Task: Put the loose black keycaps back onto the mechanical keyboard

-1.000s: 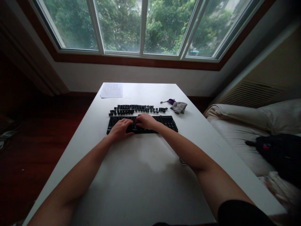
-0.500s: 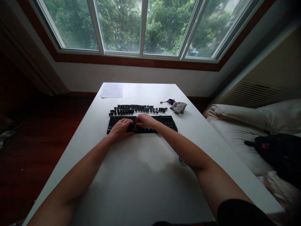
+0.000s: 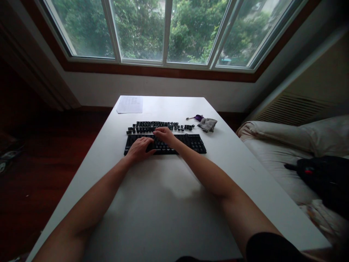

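A black keyboard [image 3: 191, 143] lies crosswise on the white table [image 3: 169, 211]. My left hand [image 3: 140, 148] rests over its left part, fingers stretched out and thumb apart along the near edge. Above the keyboard's far edge is my right hand [image 3: 165, 135], its fingers bent and drawn together near the loose keycaps [image 3: 144, 129]. Whatever those fingertips may pinch is too small to make out. The keycaps stand in rough rows just beyond the keyboard, and my right hand hides part of the nearest row.
Right of the keycaps lie a crumpled grey cloth [image 3: 208, 124] and a purple-headed brush [image 3: 198, 117]. A sheet of paper [image 3: 130, 104] is at the far left corner. A bed [image 3: 272, 153] with a black bag [image 3: 321, 178] stands along the table's right side.
My right hand has moved away from the middle of the keyboard, up and slightly left toward the keycap rows. My left hand has stayed in place.
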### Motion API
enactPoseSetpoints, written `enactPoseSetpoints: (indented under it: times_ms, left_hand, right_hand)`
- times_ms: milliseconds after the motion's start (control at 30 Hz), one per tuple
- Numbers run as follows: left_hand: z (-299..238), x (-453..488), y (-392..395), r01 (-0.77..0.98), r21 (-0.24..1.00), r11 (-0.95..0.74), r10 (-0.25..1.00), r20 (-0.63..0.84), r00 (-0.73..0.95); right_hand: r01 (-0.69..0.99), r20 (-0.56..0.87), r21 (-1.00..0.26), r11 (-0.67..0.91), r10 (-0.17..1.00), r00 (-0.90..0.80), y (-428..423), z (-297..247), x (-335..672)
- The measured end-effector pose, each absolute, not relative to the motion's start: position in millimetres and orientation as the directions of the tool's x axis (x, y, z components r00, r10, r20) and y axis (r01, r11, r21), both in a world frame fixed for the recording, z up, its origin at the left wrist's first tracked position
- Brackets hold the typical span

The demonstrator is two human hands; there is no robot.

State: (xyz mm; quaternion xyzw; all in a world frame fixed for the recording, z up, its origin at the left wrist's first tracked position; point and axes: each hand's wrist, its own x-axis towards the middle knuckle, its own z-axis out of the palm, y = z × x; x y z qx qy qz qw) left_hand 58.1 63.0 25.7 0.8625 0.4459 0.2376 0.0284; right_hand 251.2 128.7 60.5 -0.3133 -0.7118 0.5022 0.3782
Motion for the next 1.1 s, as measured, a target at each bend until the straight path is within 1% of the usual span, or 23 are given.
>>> enactPoseSetpoints:
  times_ms: [33, 100, 167, 233, 333, 433, 500, 567, 600, 633, 667, 700, 767, 833, 900, 967, 1033, 1100]
  left_hand:
    - [26.2, 57.5, 63.4, 0.778, 0.259, -0.573, 0.798, 0.393, 0.457]
    - [27.5, 55.0, 64.6, 0.828, 0.251, -0.501, 0.830, 0.411, 0.378]
    - [29.1, 51.2, 66.2, 0.871, 0.242, -0.427, 0.853, 0.429, 0.299]
    - [30.6, 46.7, 68.1, 0.902, 0.237, -0.360, 0.868, 0.440, 0.230]
    - [32.1, 40.6, 70.8, 0.935, 0.237, -0.265, 0.884, 0.447, 0.137]
    - [32.9, 36.0, 72.5, 0.949, 0.241, -0.205, 0.888, 0.454, 0.076]
    - [33.2, 33.4, 73.2, 0.951, 0.245, -0.189, 0.888, 0.456, 0.059]
    - [32.7, 30.5, 74.2, 0.949, 0.254, -0.188, 0.887, 0.459, 0.052]
    - [32.0, 28.9, 74.8, 0.946, 0.262, -0.191, 0.886, 0.461, 0.051]
    - [31.0, 27.3, 75.6, 0.943, 0.270, -0.195, 0.884, 0.465, 0.049]
    - [29.6, 25.8, 76.4, 0.939, 0.279, -0.200, 0.882, 0.469, 0.048]
    - [27.9, 24.5, 77.3, 0.936, 0.287, -0.205, 0.880, 0.472, 0.048]
    - [24.1, 22.8, 79.1, 0.930, 0.300, -0.214, 0.879, 0.475, 0.049]
    - [20.6, 22.4, 80.2, 0.925, 0.309, -0.220, 0.880, 0.473, 0.052]
    - [18.2, 23.0, 80.7, 0.923, 0.311, -0.227, 0.880, 0.471, 0.057]
    - [17.1, 23.8, 80.6, 0.922, 0.309, -0.232, 0.880, 0.471, 0.064]
    - [16.9, 24.4, 80.2, 0.921, 0.310, -0.237, 0.880, 0.470, 0.069]
    - [17.0, 24.4, 79.8, 0.919, 0.314, -0.239, 0.882, 0.465, 0.070]
  right_hand:
    - [-0.076, 0.208, -0.977, 0.198, 0.821, -0.533, 127.7, 61.5, 245.6]
    - [-0.285, 0.189, -0.958, 0.025, 0.805, -0.562, 126.2, 61.6, 235.0]
    - [-0.382, 0.179, -0.921, -0.079, 0.784, -0.594, 126.2, 58.0, 226.5]
    - [-0.391, 0.149, -0.911, -0.134, 0.776, -0.613, 127.1, 50.4, 220.7]
    - [-0.337, 0.082, -0.927, -0.166, 0.785, -0.614, 128.1, 35.8, 215.7]
    - [-0.309, 0.068, -0.939, -0.154, 0.795, -0.603, 129.5, 26.6, 214.3]
    - [-0.283, 0.081, -0.954, -0.099, 0.824, -0.561, 134.1, 25.9, 215.9]
    - [-0.189, 0.117, -0.981, 0.032, 0.879, -0.461, 143.3, 28.7, 220.8]
    - [-0.103, 0.150, -0.988, 0.118, 0.904, -0.399, 149.5, 30.8, 224.6]
    - [0.019, 0.197, -0.976, 0.216, 0.920, -0.340, 156.3, 33.1, 229.1]
    - [0.158, 0.251, -0.939, 0.307, 0.921, -0.297, 163.2, 35.4, 234.1]
    - [0.304, 0.287, -0.879, 0.367, 0.917, -0.277, 169.6, 37.5, 239.2]
    - [0.547, 0.301, -0.729, 0.412, 0.910, -0.284, 180.1, 40.6, 248.2]
    - [0.693, 0.267, -0.572, 0.439, 0.898, -0.349, 186.7, 41.8, 253.7]
    - [0.756, 0.231, -0.438, 0.487, 0.873, -0.429, 190.6, 41.4, 254.7]
    - [0.779, 0.212, -0.339, 0.528, 0.849, -0.484, 193.7, 39.9, 251.8]
    - [0.788, 0.197, -0.287, 0.545, 0.839, -0.508, 196.7, 37.8, 246.9]
    - [0.797, 0.177, -0.270, 0.540, 0.841, -0.511, 199.3, 35.4, 241.8]
